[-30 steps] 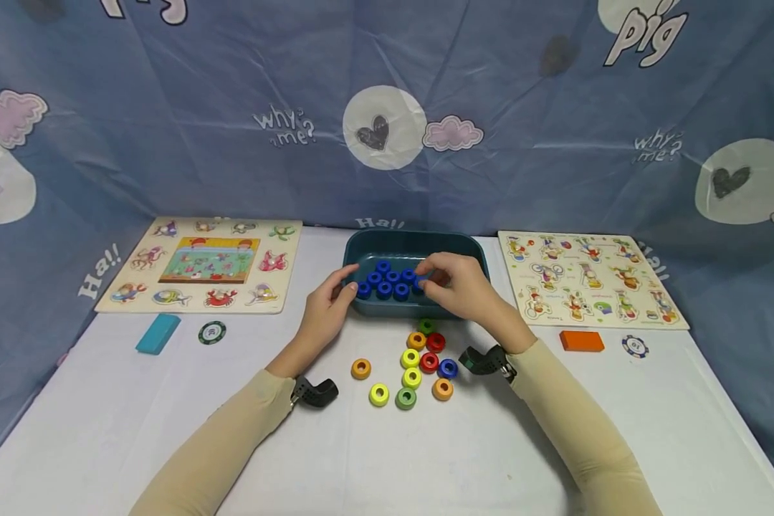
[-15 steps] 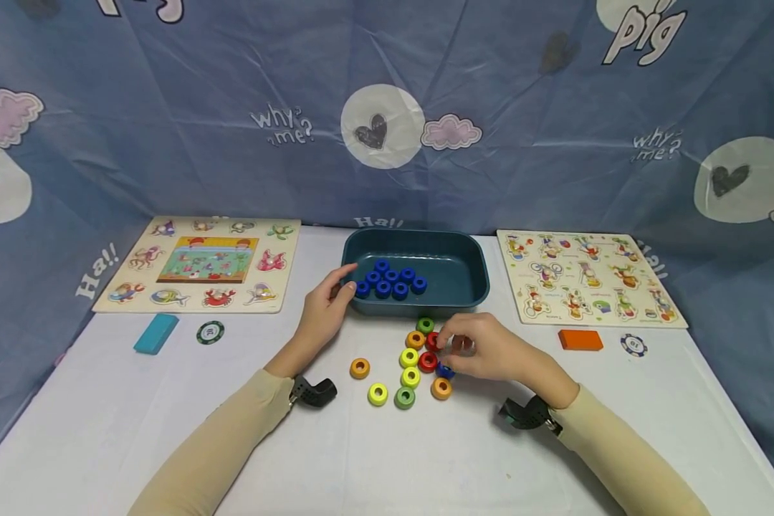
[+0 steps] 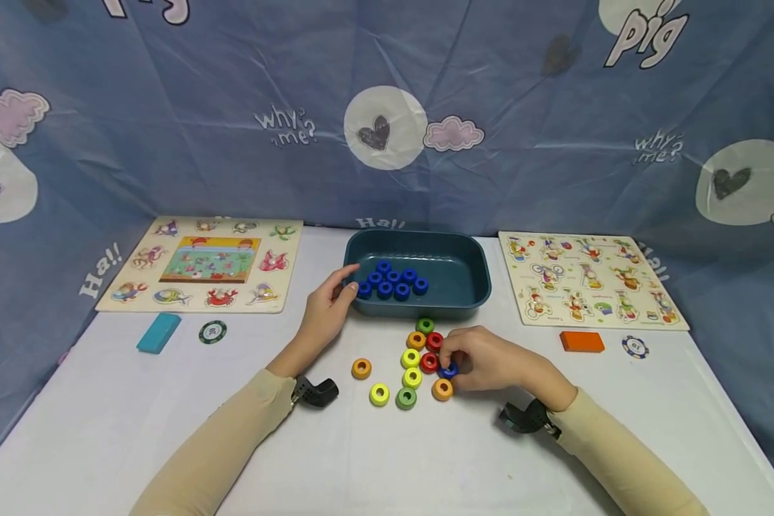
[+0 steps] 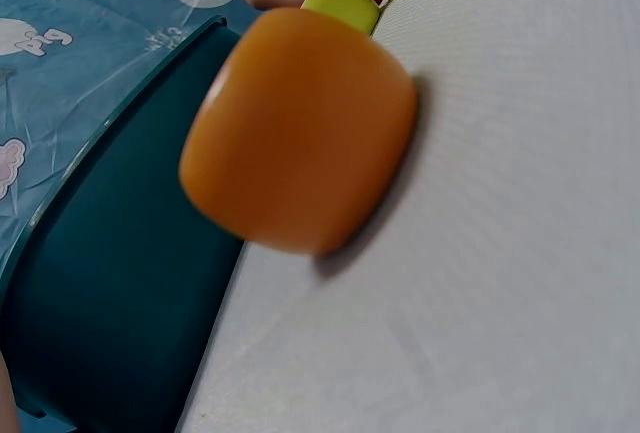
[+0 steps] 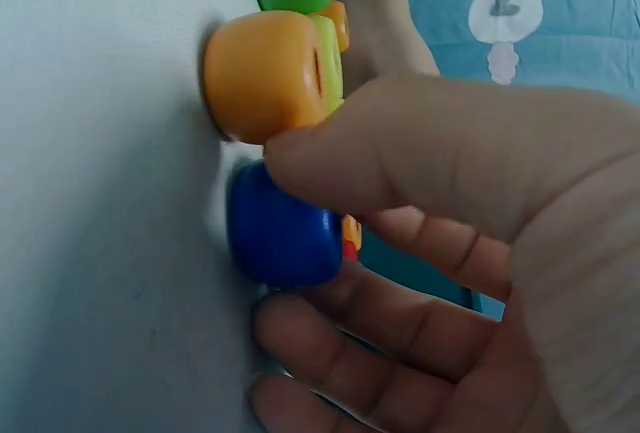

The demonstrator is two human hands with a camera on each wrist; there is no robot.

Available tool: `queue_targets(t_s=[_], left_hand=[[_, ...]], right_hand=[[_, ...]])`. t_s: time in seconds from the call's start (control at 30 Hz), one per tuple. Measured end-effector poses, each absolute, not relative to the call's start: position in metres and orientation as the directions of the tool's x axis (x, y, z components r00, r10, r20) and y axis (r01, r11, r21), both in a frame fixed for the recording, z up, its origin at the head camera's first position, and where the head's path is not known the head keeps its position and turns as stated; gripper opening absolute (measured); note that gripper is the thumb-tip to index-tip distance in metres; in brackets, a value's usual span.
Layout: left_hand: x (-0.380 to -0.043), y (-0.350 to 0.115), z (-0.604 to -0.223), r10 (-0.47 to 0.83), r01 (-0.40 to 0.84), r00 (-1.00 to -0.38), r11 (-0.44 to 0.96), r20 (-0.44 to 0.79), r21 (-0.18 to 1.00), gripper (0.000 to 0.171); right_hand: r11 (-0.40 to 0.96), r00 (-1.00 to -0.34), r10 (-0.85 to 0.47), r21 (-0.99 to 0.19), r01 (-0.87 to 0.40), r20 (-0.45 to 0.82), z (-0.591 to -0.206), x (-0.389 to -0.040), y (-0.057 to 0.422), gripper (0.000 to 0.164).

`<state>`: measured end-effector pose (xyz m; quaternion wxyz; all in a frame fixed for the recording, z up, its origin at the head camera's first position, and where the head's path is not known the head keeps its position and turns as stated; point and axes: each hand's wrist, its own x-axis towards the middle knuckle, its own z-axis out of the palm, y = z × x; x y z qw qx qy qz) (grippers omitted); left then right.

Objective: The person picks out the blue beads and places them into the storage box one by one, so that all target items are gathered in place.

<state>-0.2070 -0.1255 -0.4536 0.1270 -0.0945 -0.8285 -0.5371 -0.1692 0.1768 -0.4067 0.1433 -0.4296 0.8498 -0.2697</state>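
A dark teal plastic bin (image 3: 458,276) stands at the back middle, with several blue beads (image 3: 384,289) in its left half. My left hand (image 3: 325,309) rests at the bin's left front corner, thumb and index finger relaxed over the rim; its other fingers are hidden. With the right hand (image 3: 490,360) I pinch a blue bead (image 5: 280,228) on the white table, thumb on one side and fingers on the other. Beside it lie red beads (image 3: 428,362) and an orange bead (image 3: 442,389). Another orange bead (image 4: 300,133) looms large in the left wrist view.
Yellow beads (image 3: 411,358) and green beads (image 3: 406,398) lie in front of the bin. Picture puzzle boards (image 3: 277,294) flank it, the other board (image 3: 522,287) on the right. Nearer are a turquoise block (image 3: 158,333), an orange block (image 3: 582,342) and round chips (image 3: 213,332).
My right hand has drawn back from inside the bin to the loose beads, then closed its fingers around the blue one. The left hand stays at the bin's corner.
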Motion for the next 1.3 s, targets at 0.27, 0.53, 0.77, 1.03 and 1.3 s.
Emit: queue_targets(t_s=[0.27,0.53,0.77,1.03,1.3], left_hand=[[-0.208,-0.126,-0.454,0.031,0.302,-0.948,0.401,0.316,0.865,0.037],[-0.206,-0.127,-0.452,0.021,0.287,-0.952,0.397,0.304,0.872,0.037],[-0.206,-0.125,-0.451,0.016,0.297,-0.948,0.397,0.317,0.869,0.036],[-0.206,-0.122,-0.451,0.013,0.295,-0.949,0.384,0.314,0.875,0.036],[-0.197,-0.122,-0.438,0.024,0.287,-0.953,0.39,0.302,0.875,0.036]], right_hand=[[0.496,-0.599,-0.801,-0.575,-0.651,-0.013,-0.409,-0.17,0.176,0.022],[0.487,-0.604,-0.797,-0.564,-0.667,0.026,-0.384,-0.178,0.172,0.018],[0.513,-0.697,-0.696,-0.557,-0.653,0.174,-0.348,-0.214,0.158,0.015],[0.633,-0.838,-0.526,-0.591,-0.5,0.146,-0.367,-0.258,0.145,0.016],[0.706,-0.879,-0.458,-0.549,-0.448,0.128,-0.393,-0.271,0.145,0.014]])
